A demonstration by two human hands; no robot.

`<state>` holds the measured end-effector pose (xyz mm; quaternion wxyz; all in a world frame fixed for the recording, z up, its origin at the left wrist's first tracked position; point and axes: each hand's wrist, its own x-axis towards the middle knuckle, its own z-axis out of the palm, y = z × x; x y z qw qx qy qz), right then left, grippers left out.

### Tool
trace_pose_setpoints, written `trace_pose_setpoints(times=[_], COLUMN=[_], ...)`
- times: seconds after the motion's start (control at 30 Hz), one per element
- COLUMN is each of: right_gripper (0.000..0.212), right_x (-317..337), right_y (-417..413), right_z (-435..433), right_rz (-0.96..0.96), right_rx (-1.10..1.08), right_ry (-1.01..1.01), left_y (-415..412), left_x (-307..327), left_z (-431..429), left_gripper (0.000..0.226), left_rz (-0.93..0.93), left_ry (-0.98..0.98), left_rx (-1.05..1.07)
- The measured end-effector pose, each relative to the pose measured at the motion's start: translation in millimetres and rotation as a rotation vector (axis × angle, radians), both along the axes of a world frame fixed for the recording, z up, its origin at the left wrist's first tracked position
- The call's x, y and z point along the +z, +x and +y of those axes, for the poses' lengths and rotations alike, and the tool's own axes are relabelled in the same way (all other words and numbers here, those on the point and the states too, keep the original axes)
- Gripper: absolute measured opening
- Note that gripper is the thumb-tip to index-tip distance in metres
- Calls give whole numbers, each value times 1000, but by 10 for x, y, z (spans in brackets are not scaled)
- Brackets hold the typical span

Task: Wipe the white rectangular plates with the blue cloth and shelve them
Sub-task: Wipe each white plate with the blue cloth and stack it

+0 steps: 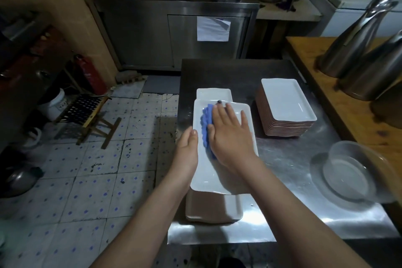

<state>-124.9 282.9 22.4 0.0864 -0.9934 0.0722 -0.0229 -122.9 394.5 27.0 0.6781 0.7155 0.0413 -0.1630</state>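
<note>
Your left hand holds the left rim of the plate you are wiping, thumb on top. On that plate the blue cloth lies under your right hand, fingers straight and spread, pressing down. Lower plates wait beneath. Right of the plate stands a tall stack; wiped or not, I cannot tell. Shelving looks wholly undone.

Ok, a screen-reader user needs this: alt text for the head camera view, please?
A person's right hand presses a blue cloth flat on a white rectangular plate, while the left hand holds the plate's left edge, over a steel table. A stack of similar plates sits to the right.
</note>
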Motion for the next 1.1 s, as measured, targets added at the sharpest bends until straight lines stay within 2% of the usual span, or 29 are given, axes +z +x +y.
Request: trace_pose_setpoints(times=[0.07,0.2,0.27,0.33,0.47,0.67,0.8,0.87,1.0,1.1], right_gripper=[55,58,57,57,54,54,56,54,52,53], right_x=[-7,-107,-89,-17,119,-28,-53,-7,12,-82], right_y=[-87,-371,-277,-56,267,-62,-92,63,190,64], right_z=[-33,228,290,207,-119,-186,38,-3,-294,-287], right_rz=[1,14,4,-35,-76,-116,-99,-107,-97,-83], right_rx=[-30,149,203,205,85,-135,70,107,-81,-236], right_ry=[-17,39,89,40,-124,-30,-3,-6,-116,-65], left_y=[6,52,53,43,11,116,51,3,5,11], left_x=[21,22,40,54,125,115,125,143,163,121], left_z=[22,45,41,39,32,141,48,-18,-29,-19], left_gripper=[27,25,30,37,35,21,26,28,26,25], left_rz=[24,52,61,73,65,7,-8,-42,0,-10], left_ry=[-3,-69,-66,-43,-31,-25,-3,13,-11,-3], left_rx=[10,74,65,33,23,83,55,3,30,50])
